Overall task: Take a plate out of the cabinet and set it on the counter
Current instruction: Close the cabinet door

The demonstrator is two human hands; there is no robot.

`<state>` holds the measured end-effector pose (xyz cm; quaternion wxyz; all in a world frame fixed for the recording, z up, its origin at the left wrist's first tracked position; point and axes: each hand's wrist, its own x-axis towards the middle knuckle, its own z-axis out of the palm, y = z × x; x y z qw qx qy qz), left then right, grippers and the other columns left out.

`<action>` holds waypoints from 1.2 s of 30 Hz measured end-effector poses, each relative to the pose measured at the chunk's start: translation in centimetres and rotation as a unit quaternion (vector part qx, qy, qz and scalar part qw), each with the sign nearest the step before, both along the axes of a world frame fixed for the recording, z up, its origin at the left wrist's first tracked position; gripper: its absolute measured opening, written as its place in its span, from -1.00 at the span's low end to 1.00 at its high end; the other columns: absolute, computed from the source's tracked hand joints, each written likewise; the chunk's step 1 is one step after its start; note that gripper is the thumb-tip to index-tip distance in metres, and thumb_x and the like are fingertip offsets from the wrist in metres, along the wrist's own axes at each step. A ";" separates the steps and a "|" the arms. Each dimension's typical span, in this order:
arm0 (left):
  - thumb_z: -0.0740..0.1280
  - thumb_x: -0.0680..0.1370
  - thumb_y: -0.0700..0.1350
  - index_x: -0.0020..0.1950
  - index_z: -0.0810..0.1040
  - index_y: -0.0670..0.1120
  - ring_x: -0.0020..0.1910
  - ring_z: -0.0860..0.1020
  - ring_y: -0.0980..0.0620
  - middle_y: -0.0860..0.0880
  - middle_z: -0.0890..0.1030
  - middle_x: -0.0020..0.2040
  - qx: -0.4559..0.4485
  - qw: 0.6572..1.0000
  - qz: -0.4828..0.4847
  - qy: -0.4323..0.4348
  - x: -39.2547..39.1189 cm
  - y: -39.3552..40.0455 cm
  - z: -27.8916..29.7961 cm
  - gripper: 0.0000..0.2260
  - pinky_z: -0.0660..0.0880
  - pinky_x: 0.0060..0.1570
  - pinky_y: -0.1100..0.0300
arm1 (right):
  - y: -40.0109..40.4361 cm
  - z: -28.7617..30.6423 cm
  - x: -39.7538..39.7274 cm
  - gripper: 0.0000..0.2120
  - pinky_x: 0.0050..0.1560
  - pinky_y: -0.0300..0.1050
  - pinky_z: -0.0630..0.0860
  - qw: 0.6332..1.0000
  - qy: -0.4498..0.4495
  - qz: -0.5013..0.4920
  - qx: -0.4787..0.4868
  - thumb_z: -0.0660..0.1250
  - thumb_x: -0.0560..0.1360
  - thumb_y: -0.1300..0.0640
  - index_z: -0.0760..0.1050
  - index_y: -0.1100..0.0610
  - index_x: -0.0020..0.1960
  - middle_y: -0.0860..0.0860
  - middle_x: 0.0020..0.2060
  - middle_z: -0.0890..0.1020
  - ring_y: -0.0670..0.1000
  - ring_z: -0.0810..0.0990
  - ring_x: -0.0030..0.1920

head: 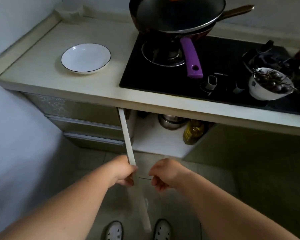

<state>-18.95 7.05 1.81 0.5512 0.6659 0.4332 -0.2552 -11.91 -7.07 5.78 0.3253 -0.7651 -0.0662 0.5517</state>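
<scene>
Gripping the edge of the open cabinet door (128, 141), the left hand (124, 170) has its fingers curled around the white panel, which runs edge-on from the cabinet down past the hand toward the floor. The right hand (164, 174) sits just beside it on the other side of the door, fingers curled into a loose fist with nothing in it as far as I can see.

Up and away from both hands, the white plate (86, 58) with the thin dark rim is sitting flat on the pale tabletop (42, 80), well clear of the left hand and off to its far left. Straight beyond the hands is the cabinet (156, 137) interior, with a steel pot (170, 121) at the back and a bottle of yellow oil (193, 131) beyond the right hand.

Further up past the right hand there's a black gas stove (163, 80) carrying a wok (175, 19) with a glass lid and a purple handle (191, 58), plus a white bowl (268, 84) of dark grapes at the far right. Two white shoes (114, 231) show below the arms.
</scene>
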 end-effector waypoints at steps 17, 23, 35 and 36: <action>0.10 0.54 -0.29 0.46 0.22 -0.22 0.19 0.51 -0.14 -0.24 0.38 0.42 -0.255 0.945 0.169 -0.115 14.4 -7.2 2.2 -0.54 0.48 0.13 0.00 | -5.6 -3.1 10.5 -0.58 0.04 0.00 0.51 0.942 -0.048 -0.327 -0.056 0.24 0.53 0.22 0.35 0.29 0.36 0.26 0.26 0.50 0.25 0.48 0.29; 0.08 0.55 -0.34 0.53 0.13 -0.17 0.15 0.52 -0.15 -0.19 0.49 0.27 -0.224 0.944 0.200 -0.134 13.8 -5.3 1.6 -0.47 0.51 0.04 -0.03 | -4.9 -3.0 14.9 -0.67 0.08 0.05 0.58 0.882 0.032 -0.469 0.021 0.24 0.48 0.30 0.42 0.19 0.24 0.15 0.16 0.49 0.14 0.60 0.04; 0.09 0.56 -0.33 0.48 0.25 -0.18 0.00 0.57 -0.11 -0.11 0.56 0.07 -0.192 0.935 0.254 -0.155 11.1 -2.2 1.3 -0.54 0.53 -0.12 0.02 | -3.1 -3.3 17.0 -0.77 0.39 0.13 0.36 0.816 0.083 -0.550 0.155 0.13 0.48 0.44 0.48 0.18 -0.05 0.09 -0.04 0.53 0.08 0.52 0.14; 0.08 0.56 -0.34 0.48 0.25 -0.18 0.00 0.57 -0.11 -0.11 0.56 0.07 -0.192 0.934 0.257 -0.157 10.9 -2.1 1.2 -0.53 0.53 -0.11 0.02 | -3.1 -3.4 17.0 -0.74 0.37 0.09 0.37 0.819 0.078 -0.546 0.157 0.12 0.49 0.40 0.48 0.23 0.07 0.13 0.09 0.54 0.11 0.50 0.22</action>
